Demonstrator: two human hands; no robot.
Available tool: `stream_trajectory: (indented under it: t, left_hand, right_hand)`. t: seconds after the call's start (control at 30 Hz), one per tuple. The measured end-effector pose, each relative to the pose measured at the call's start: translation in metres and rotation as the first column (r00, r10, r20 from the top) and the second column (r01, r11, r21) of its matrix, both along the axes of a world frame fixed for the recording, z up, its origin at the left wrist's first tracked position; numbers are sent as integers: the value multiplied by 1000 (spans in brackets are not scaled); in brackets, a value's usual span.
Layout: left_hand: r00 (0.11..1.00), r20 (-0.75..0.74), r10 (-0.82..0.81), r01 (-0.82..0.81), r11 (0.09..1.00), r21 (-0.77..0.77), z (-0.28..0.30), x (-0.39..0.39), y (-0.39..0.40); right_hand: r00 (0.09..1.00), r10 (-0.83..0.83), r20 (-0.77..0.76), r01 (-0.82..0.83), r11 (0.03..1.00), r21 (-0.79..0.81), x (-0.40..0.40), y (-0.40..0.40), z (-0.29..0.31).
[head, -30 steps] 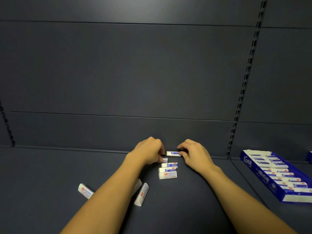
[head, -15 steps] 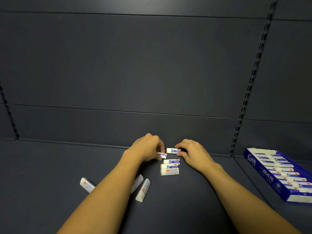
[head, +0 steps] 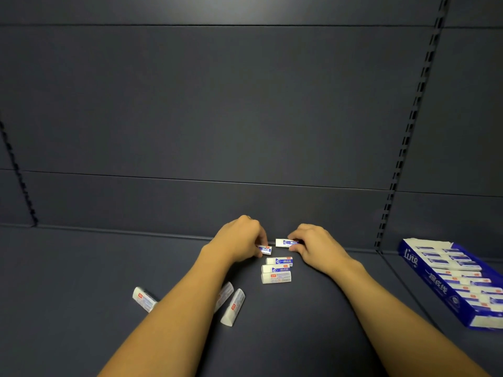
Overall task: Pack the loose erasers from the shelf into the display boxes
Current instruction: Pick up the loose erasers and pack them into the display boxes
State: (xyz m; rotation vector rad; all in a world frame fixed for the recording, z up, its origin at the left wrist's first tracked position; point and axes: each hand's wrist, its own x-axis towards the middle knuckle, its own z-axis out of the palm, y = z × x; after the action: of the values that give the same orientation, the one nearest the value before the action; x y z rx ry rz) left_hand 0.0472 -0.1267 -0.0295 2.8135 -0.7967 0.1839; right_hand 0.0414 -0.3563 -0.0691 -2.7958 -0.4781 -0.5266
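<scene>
Each hand's got one eraser pinched at the back of the shelf: left hand fingers clamped on a small one, right hand on a longer one. Three more sit stacked just in front, and three loose ones lie nearer, by the left forearm. The blue display box off right already looks mostly full, so I'd guess eight left to pack.

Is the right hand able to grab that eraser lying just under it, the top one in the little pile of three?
Probably yes. The top eraser lies bare, just below the right hand, but that hand already pinches another eraser.
</scene>
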Motion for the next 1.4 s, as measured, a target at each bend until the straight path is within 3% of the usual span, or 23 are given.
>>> stream_trajectory:
  t: [0.13, 0.4, 0.63, 1.1, 1.4]
  left_hand:
    - [1000, 15, 9, -9, 1000, 14, 0, 0, -3]
    - [999, 40, 16, -20, 994, 105, 9, -5, -9]
    - [987, 160, 21, -31, 998, 63, 41, -4, -1]
    - [952, 244, -182, 172, 983, 64, 30, -9, -24]
    - [912, 262, -316, 317, 948, 38, 28, -38, -69]
  right_hand:
    - [999, -34, 19, 37, 980, -196, -6, 5, 7]
    - [995, -70, 73, 95, 897, -432, -18, 11, 28]
    - [970, -181, 159, 239, 815, -528, -43, 5, 52]
    - [860, -464, 210, 507, 737, -447, -116, -17, 65]
    - [744, -643, 183, 649, 628, -430, -174, -34, 61]
